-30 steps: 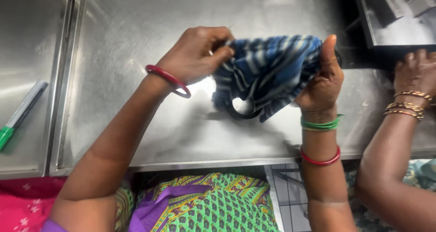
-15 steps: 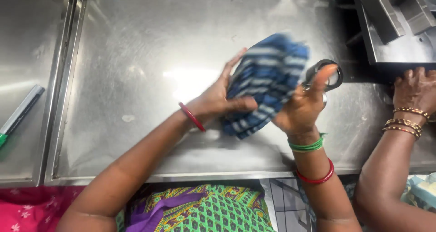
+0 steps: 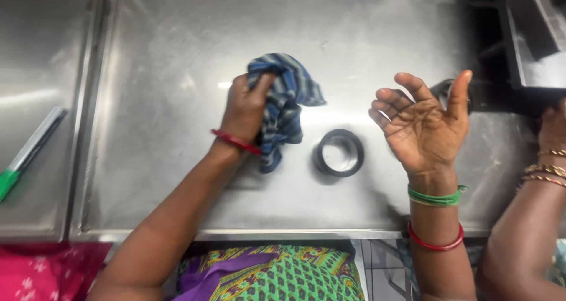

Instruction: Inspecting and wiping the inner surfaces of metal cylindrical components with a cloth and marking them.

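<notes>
The left hand (image 3: 247,106) is now clenched around the cloth (image 3: 282,109), a bunched blue striped rag, which is pressed down on the steel table (image 3: 177,53). A second ago that cloth was held up between both hands, wrapped over the ring; half a second ago it was being rubbed across it in mid-air. That grip has been broken. The cloth is kept by the left hand alone, its loose end trailing toward the table's front edge.

The right hand (image 3: 425,124) is empty now: palm up, fingers spread wide, raised above the table. Nothing is held or touched by it. The ring (image 3: 338,152), a dark round band with a bright inner wall, has been let go and is lying flat on the table, between the two hands, just beside the hanging end of the cloth and apart from the right palm. Its outline is a little blurred, so it may not be fully at rest.

So the wiping of this ring looks finished, judged from the release. Behind the right thumb a second dark round piece is partly seen; what it is cannot be told.

Farther out, a green-capped marker (image 3: 26,156) lies on the neighbouring tray at the left, and another person's bangled arm (image 3: 530,218) is in at the right edge.
</notes>
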